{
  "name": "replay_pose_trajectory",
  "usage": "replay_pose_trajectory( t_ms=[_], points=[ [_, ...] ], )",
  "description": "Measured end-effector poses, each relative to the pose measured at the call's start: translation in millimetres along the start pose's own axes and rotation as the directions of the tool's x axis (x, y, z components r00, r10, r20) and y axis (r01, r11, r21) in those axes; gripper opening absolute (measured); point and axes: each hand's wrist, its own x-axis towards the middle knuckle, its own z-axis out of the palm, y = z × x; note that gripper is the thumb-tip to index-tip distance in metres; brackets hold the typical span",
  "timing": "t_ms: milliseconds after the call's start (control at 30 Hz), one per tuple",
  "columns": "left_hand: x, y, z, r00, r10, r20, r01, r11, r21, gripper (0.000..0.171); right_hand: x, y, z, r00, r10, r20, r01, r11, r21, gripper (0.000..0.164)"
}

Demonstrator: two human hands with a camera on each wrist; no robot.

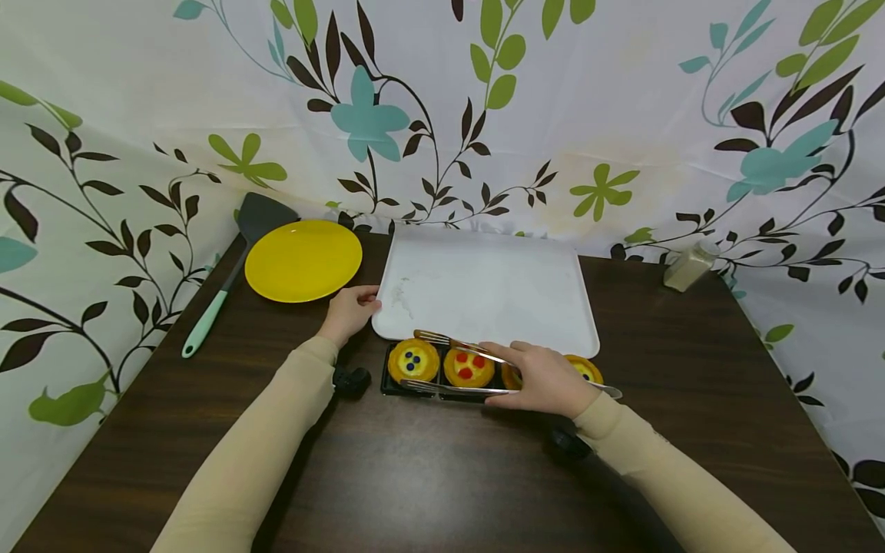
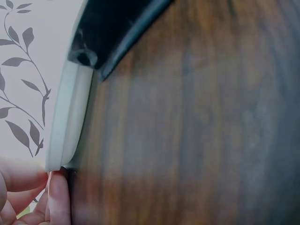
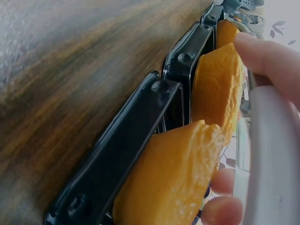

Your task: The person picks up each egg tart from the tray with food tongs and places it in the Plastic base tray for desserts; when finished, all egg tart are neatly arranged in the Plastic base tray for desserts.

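My left hand (image 1: pixel 349 311) pinches the left edge of a white rectangular tray (image 1: pixel 484 284) between thumb and fingers. In the left wrist view the fingertips (image 2: pixel 56 187) are at the corner of the tray's rim (image 2: pixel 63 122). My right hand (image 1: pixel 542 376) grips metal tongs (image 1: pixel 442 388), their two arms spread and pointing left over a black tray (image 1: pixel 386 384). Several egg tarts sit in that black tray's compartments. The leftmost tart (image 1: pixel 413 349) carries blue dots, its neighbour (image 1: pixel 459 376) red ones. My right hand partly hides the tarts on the right.
A yellow plate (image 1: pixel 304 261) lies at the back left, beside a dark spatula (image 1: pixel 266 215) with a mint handle. A small clear shaker (image 1: pixel 690 265) stands at the back right. Behind the dark wooden table (image 1: pixel 415 476) hangs a leaf-patterned cloth (image 1: pixel 442 77).
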Motion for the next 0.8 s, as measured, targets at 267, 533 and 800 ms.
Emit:
replay_pose_trajectory(
  t_ms=[267, 533, 800],
  points=[
    [1.0, -0.3, -0.4, 1.0, -0.012, 0.003, 0.012, 1.0, 0.0, 0.038, -1.3, -0.8, 0.1, 1.0, 0.006, -0.014, -0.006, 1.0, 0.005, 0.078],
    [-1.1, 1.2, -2.7, 1.0, -0.01, 0.003, 0.01, 1.0, 0.005, 0.038, -1.3, 0.0, 1.2, 1.0, 0.01, -0.025, -0.011, 1.0, -0.017, 0.079],
    [-1.4, 1.7, -2.0, 1.0, 0.004, 0.004, -0.004, 1.0, 0.0, 0.038, -1.3, -0.5, 3.0, 0.999, 0.002, -0.046, -0.004, 0.999, -0.045, 0.08]
  ],
)
